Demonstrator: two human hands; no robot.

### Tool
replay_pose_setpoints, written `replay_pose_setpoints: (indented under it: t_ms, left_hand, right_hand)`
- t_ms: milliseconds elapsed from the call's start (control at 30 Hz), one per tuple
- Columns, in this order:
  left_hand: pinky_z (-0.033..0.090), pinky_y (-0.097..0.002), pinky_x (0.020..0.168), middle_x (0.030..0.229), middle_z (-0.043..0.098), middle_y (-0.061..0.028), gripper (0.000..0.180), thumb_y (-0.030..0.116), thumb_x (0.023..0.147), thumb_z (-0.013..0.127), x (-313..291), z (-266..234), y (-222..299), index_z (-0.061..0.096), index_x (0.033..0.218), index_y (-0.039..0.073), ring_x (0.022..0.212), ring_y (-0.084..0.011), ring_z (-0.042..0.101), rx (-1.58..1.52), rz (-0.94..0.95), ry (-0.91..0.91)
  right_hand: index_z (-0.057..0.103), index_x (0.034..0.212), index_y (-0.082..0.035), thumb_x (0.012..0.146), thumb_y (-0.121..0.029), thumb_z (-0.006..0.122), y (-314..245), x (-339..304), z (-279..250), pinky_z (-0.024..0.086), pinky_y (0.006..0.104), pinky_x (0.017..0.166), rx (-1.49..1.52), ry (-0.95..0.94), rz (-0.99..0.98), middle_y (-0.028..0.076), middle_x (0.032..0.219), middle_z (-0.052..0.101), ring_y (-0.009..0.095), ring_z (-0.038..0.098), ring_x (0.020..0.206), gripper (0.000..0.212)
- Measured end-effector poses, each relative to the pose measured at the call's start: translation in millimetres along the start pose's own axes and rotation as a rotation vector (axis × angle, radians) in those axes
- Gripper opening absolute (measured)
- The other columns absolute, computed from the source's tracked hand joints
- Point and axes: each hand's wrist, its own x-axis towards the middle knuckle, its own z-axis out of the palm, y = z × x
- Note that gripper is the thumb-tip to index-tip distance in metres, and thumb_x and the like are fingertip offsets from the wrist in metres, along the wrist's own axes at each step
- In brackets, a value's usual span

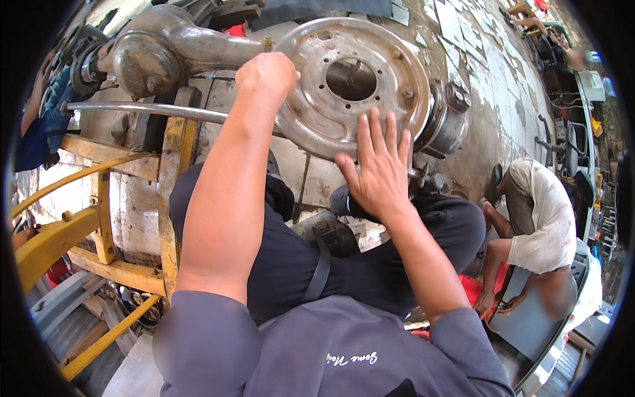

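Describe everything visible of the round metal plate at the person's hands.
The round metal plate is glossy, brown-grey, stained, with a raised rim and a large central hole ringed by small holes. Its face is toward the camera. The right hand spreads over its near edge; the left hand curls at its left rim, fingers hidden. An axle housing lies leftward.

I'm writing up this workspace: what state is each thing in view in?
Round metal plate: stained, its central hole open.
Left hand: curled at the plate's left edge, fingers hidden.
Right hand: open, fingers spread against the plate.
Axle housing: stained.
Yellow metal frame: paint worn.
Tiled floor: stained.
Co-worker: bent forward.
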Motion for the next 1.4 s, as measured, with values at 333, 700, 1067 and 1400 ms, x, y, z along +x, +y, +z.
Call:
replay_pose_setpoints:
  t_ms: [333,700,1067,1400]
  left_hand:
    - [0.052,-0.0457,0.098,0.118,0.072,-0.0191,0.049,0.047,0.099,0.06,5,-3,-2,0.073,0.116,0.003,0.114,-0.0358,0.067,0.014,-0.009,-0.014]
    - [0.052,-0.0456,0.1,0.12,0.071,-0.0192,0.049,0.047,0.098,0.06,-1,4,0,0.073,0.116,0.003,0.115,-0.0355,0.066,0.015,-0.017,-0.006]
    - [0.051,-0.0457,0.1,0.121,0.07,-0.0204,0.047,0.045,0.099,0.061,-2,0,0,0.073,0.117,0.004,0.115,-0.0361,0.066,0.013,-0.023,-0.001]
    - [0.051,-0.0465,0.099,0.12,0.069,-0.0229,0.049,0.046,0.099,0.059,-2,7,3,0.073,0.114,0.001,0.115,-0.0382,0.065,0.068,0.023,0.057]
  right_hand:
    - [0.037,0.152,0.005,0.098,-0.057,0.048,-13,3,0,0.009,0.0611,0.121,0.003,0.03,-0.002,0.022,0.163,0.027,0.04,0.016,0.154,0.083]
    - [0.034,0.154,0.004,0.098,-0.056,0.049,-24,-7,6,0.008,0.0583,0.123,0.047,0.011,-0.004,0.022,0.164,0.025,0.037,0.013,0.156,0.084]
    - [0.032,0.155,0.004,0.1,-0.062,0.041,-34,3,4,0.006,0.0582,0.123,0.042,-0.025,-0.023,0.023,0.164,0.025,0.037,0.016,0.155,0.086]
    - [0.038,0.152,0.004,0.097,-0.055,0.051,-47,6,7,0.01,0.0566,0.123,0.138,0.028,-0.03,0.02,0.163,0.03,0.034,0.021,0.154,0.082]
